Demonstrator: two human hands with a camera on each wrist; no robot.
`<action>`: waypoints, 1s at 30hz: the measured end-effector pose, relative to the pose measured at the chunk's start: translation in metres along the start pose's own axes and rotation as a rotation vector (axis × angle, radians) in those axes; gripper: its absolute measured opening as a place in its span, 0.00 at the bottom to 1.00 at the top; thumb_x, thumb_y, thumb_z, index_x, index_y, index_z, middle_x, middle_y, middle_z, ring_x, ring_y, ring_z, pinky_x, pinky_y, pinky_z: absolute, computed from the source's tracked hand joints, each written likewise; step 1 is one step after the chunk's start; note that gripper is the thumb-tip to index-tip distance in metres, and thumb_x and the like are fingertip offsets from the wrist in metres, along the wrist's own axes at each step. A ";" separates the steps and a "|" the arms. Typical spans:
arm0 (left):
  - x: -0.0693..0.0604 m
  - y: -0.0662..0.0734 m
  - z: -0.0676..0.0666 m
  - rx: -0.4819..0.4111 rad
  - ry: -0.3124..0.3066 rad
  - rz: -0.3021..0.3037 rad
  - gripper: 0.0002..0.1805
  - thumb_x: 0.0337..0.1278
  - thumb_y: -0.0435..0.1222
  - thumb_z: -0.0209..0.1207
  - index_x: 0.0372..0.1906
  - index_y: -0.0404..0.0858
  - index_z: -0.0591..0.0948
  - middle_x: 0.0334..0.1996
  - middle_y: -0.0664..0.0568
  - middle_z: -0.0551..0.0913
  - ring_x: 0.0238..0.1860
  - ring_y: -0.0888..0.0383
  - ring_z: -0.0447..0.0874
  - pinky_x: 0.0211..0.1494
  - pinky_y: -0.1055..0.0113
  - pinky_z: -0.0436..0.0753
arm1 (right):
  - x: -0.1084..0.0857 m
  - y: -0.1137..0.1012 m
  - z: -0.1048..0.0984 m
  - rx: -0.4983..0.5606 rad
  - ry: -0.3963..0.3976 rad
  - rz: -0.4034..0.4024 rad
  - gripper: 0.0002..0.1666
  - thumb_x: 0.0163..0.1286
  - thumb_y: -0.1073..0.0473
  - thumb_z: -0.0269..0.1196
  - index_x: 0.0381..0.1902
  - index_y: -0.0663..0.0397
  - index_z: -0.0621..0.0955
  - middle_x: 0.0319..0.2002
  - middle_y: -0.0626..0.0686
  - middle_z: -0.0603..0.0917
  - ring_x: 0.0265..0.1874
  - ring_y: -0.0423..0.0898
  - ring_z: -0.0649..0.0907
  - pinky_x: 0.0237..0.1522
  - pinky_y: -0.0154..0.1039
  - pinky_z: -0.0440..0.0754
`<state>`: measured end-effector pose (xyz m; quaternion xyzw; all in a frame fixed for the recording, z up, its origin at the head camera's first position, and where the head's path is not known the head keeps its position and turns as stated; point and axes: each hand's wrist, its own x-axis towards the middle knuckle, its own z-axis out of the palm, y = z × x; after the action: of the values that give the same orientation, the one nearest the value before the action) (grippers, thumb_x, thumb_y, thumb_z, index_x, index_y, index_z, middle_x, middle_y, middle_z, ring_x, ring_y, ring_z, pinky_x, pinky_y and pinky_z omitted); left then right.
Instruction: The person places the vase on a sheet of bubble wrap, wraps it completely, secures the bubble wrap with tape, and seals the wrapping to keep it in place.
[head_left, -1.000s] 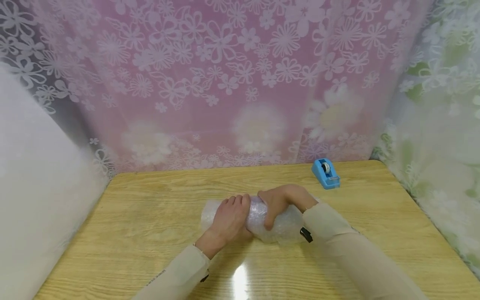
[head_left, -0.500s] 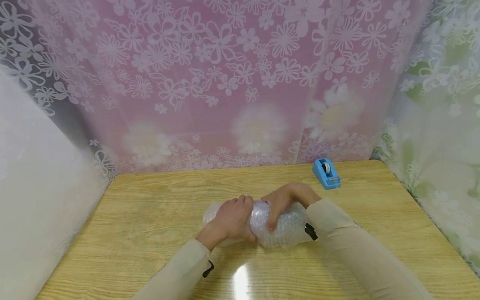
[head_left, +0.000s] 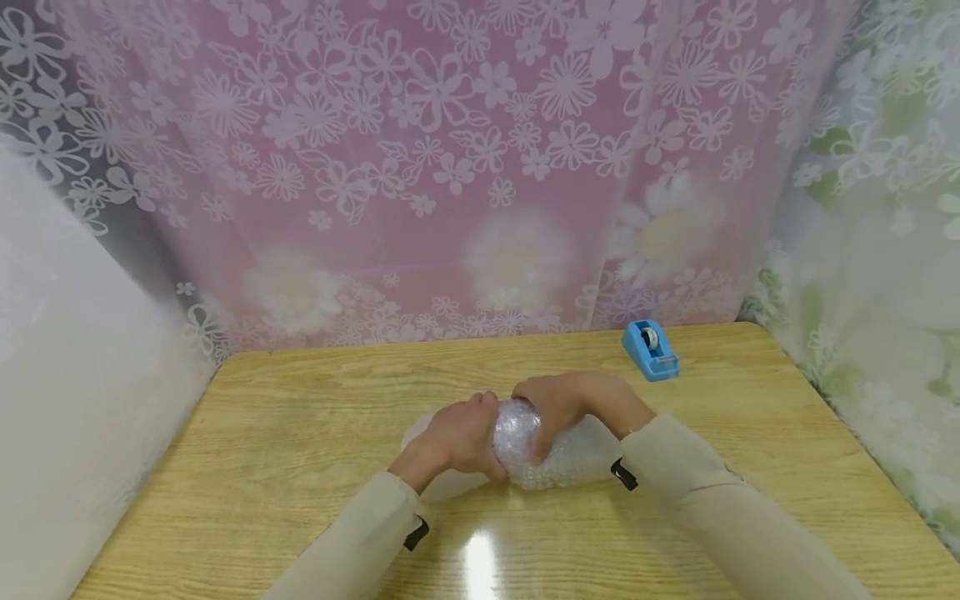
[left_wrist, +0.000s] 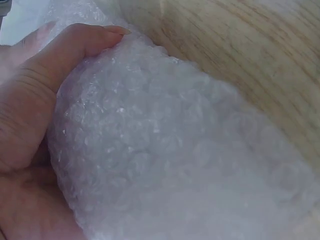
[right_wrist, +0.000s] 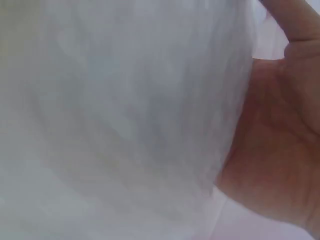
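Observation:
A roll of clear bubble wrap (head_left: pixel 517 433) lies crosswise on the table, its loose ends spreading out left and right. My left hand (head_left: pixel 459 437) grips its left part, with the thumb on the near side. Just to the right, my right hand (head_left: pixel 566 408) holds the roll from above, thumb toward me. In the left wrist view the bubble wrap (left_wrist: pixel 150 135) fills most of the picture, and my left hand (left_wrist: pixel 35 100) curls round its edge. Blurred bubble wrap (right_wrist: pixel 125 115) hides the fingers of my right hand (right_wrist: pixel 280 135) in the right wrist view. Whatever is inside the wrap cannot be made out.
A blue tape dispenser (head_left: pixel 651 350) stands near the back right of the wooden table (head_left: pixel 300 417). Behind the table hangs a pink flowered curtain (head_left: pixel 442 208), with pale cloth at both sides.
Both hands keep hold of the bubble wrap and shift only slightly. The right wrist has moved a little right, and more loose wrap shows under the left wrist.

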<state>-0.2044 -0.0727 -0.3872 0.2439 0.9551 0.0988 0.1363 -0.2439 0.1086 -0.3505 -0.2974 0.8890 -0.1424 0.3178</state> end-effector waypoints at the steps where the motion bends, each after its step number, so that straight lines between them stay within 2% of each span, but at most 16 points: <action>1: 0.000 0.000 0.000 0.000 -0.004 -0.004 0.44 0.25 0.51 0.77 0.51 0.35 0.69 0.36 0.51 0.72 0.32 0.58 0.75 0.32 0.64 0.78 | -0.002 -0.002 0.003 -0.040 0.016 0.004 0.49 0.42 0.48 0.79 0.60 0.54 0.69 0.50 0.49 0.74 0.49 0.49 0.74 0.51 0.49 0.74; 4: 0.001 0.002 0.000 -0.001 -0.014 -0.013 0.44 0.25 0.51 0.77 0.51 0.35 0.69 0.36 0.52 0.72 0.32 0.57 0.75 0.31 0.64 0.77 | -0.006 -0.006 0.013 -0.169 0.077 0.017 0.54 0.40 0.45 0.79 0.63 0.54 0.67 0.52 0.50 0.74 0.51 0.51 0.74 0.52 0.50 0.74; 7: 0.002 0.003 0.000 0.012 -0.021 -0.018 0.45 0.25 0.51 0.77 0.52 0.35 0.69 0.37 0.51 0.73 0.32 0.57 0.75 0.31 0.64 0.78 | -0.009 -0.008 0.023 -0.255 0.167 0.014 0.60 0.40 0.43 0.79 0.67 0.58 0.64 0.57 0.55 0.73 0.55 0.54 0.73 0.55 0.51 0.72; 11: 0.004 0.004 -0.003 0.039 -0.035 -0.031 0.48 0.26 0.53 0.77 0.55 0.34 0.68 0.39 0.50 0.75 0.34 0.56 0.77 0.33 0.62 0.79 | -0.012 -0.011 0.034 -0.366 0.298 -0.032 0.64 0.40 0.41 0.78 0.70 0.61 0.61 0.62 0.58 0.70 0.59 0.58 0.71 0.59 0.53 0.68; 14: 0.006 0.004 -0.006 0.056 -0.055 -0.040 0.50 0.27 0.54 0.76 0.58 0.34 0.68 0.42 0.49 0.76 0.36 0.55 0.78 0.35 0.61 0.79 | -0.012 -0.011 0.044 -0.432 0.395 -0.069 0.65 0.41 0.41 0.78 0.70 0.63 0.60 0.62 0.59 0.70 0.59 0.58 0.71 0.59 0.54 0.68; 18: 0.008 0.004 -0.009 0.060 -0.087 -0.043 0.52 0.27 0.55 0.76 0.60 0.34 0.67 0.44 0.49 0.76 0.39 0.55 0.77 0.39 0.61 0.79 | -0.010 -0.008 0.055 -0.440 0.501 -0.098 0.64 0.40 0.41 0.78 0.69 0.64 0.61 0.61 0.60 0.72 0.58 0.58 0.72 0.58 0.54 0.69; 22: 0.010 0.002 -0.012 0.048 -0.112 -0.025 0.49 0.29 0.52 0.76 0.58 0.35 0.67 0.42 0.51 0.75 0.38 0.56 0.76 0.39 0.62 0.78 | -0.007 -0.001 0.061 -0.407 0.558 -0.123 0.66 0.38 0.41 0.79 0.69 0.63 0.61 0.59 0.59 0.73 0.57 0.57 0.73 0.57 0.53 0.70; 30: 0.012 -0.003 -0.014 0.008 -0.125 0.013 0.43 0.30 0.48 0.76 0.54 0.38 0.67 0.37 0.55 0.74 0.34 0.58 0.76 0.36 0.63 0.77 | -0.006 0.009 0.060 -0.344 0.551 -0.199 0.66 0.38 0.42 0.79 0.69 0.66 0.60 0.58 0.61 0.73 0.53 0.58 0.76 0.53 0.52 0.75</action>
<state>-0.2203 -0.0707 -0.3778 0.2565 0.9434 0.0805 0.1941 -0.2055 0.1158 -0.3969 -0.3824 0.9190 -0.0958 -0.0047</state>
